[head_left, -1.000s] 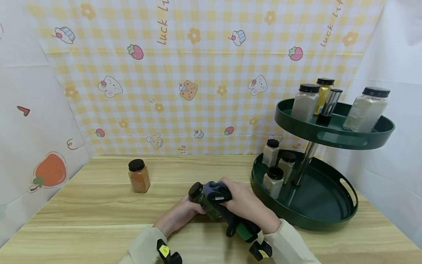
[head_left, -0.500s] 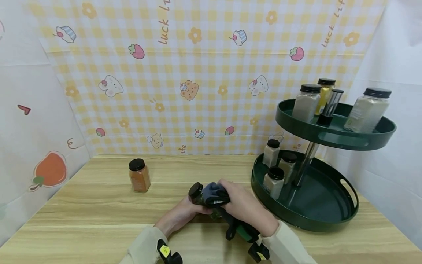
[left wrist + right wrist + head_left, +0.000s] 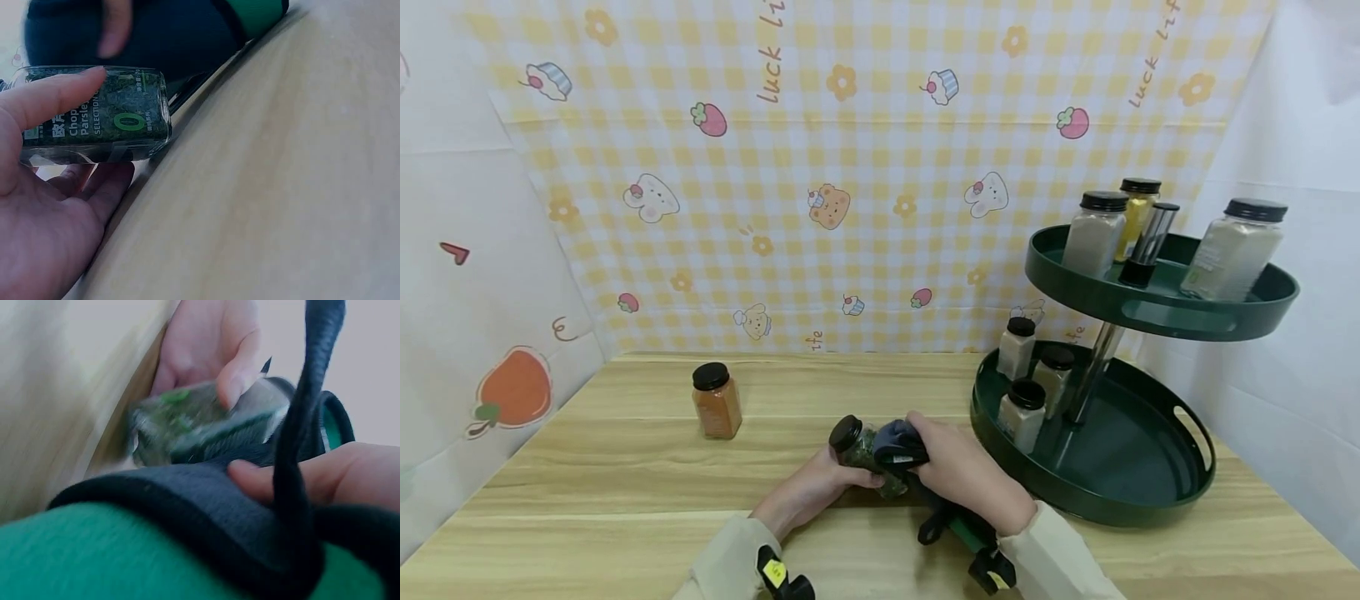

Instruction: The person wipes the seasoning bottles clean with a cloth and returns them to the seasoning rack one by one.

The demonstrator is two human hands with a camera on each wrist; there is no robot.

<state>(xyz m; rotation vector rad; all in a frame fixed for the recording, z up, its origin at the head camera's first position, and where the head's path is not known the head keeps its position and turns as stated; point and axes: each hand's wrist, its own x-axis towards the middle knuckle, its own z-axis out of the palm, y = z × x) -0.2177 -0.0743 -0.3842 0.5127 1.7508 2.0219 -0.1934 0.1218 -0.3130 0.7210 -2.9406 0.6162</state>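
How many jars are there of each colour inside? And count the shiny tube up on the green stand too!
Green jar: 1
Orange jar: 1
Yellow jar: 1
Pale jars, whitish or greyish: 5
Shiny tube: 1
Total: 9

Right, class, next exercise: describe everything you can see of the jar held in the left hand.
The jar is clear, square-sided and glass-looking, its black lid on, green flaky contents inside. The label shows white lettering and a green ring. It is tipped over above the tabletop, lid toward the far left. The left hand grips it, thumb over the label side and fingers beneath; the dark fabric in the right hand appears to touch its side.
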